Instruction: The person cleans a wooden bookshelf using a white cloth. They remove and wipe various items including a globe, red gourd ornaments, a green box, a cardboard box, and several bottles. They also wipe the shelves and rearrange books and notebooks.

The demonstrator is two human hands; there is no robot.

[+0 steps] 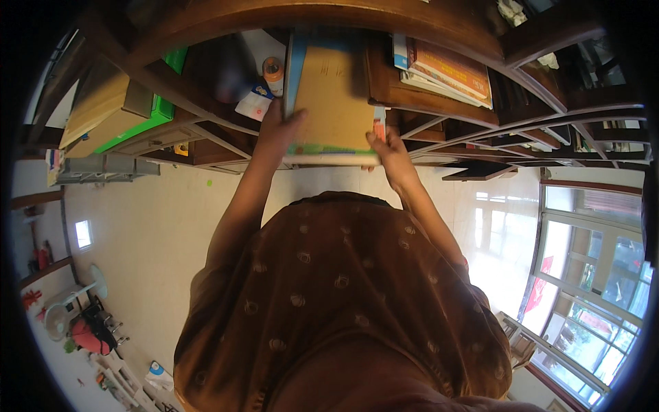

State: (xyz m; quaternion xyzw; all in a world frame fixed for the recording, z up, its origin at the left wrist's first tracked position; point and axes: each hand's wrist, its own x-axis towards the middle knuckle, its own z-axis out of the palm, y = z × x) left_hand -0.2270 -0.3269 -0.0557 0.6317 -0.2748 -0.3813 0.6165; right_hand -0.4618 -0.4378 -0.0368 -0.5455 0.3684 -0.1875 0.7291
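Note:
A flat stack of books or folders [334,98] with a plain tan top lies partly inside a dark wooden shelf compartment, its near end jutting out over the edge. Blue shows along its left side and a green printed strip along the near end. My left hand [278,129] grips the left side, thumb over the top. At the near right corner, my right hand [390,149] holds the stack with its thumb on top; most of its other fingers are hidden underneath. Left of the stack stand a bottle with an orange cap [273,76] and a white-and-blue packet [255,102].
A wooden divider [378,77] borders the stack on the right, with several books [448,72] beyond it. Cardboard and green boxes [118,113] sit on the left shelf. An overhead shelf board [319,18] crosses above. Behind me are a standing fan [56,319] and glass doors [587,288].

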